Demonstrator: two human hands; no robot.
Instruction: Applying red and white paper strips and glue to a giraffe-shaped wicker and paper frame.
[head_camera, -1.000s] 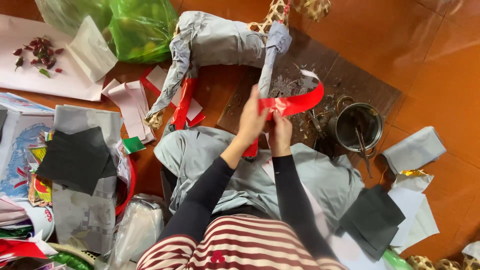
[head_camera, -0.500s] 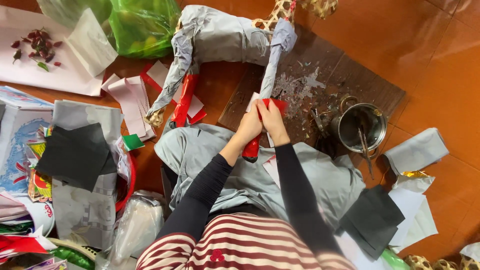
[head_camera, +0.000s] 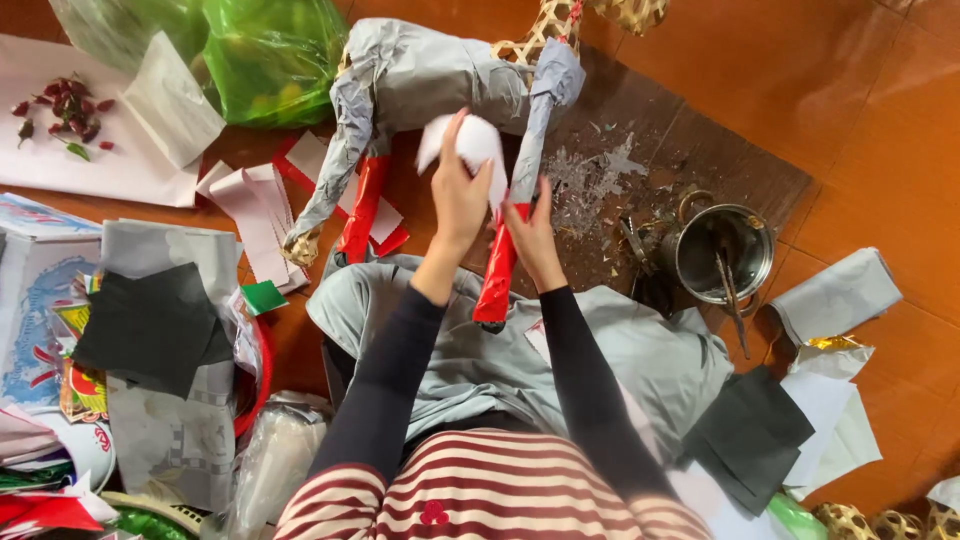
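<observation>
A grey paper-covered animal figure (head_camera: 430, 80) lies on the floor with its legs pointing toward me. Two legs end in red paper (head_camera: 362, 205). My left hand (head_camera: 458, 190) holds a white piece of paper (head_camera: 470, 145) raised above the figure's right-hand leg. My right hand (head_camera: 530, 240) grips that leg at its red-wrapped lower part (head_camera: 497, 275). Both arms wear dark sleeves.
A metal pot (head_camera: 722, 252) with a tool inside stands at the right on a dark board (head_camera: 690, 150) strewn with paper scraps. Green plastic bags (head_camera: 265, 55) lie at the top left. Stacks of grey, black and white paper (head_camera: 160, 330) lie at the left and lower right.
The red paper strip held earlier is now wrapped on the leg. My left hand has lifted with a white piece of paper, and my right hand has slid down onto the red part.
</observation>
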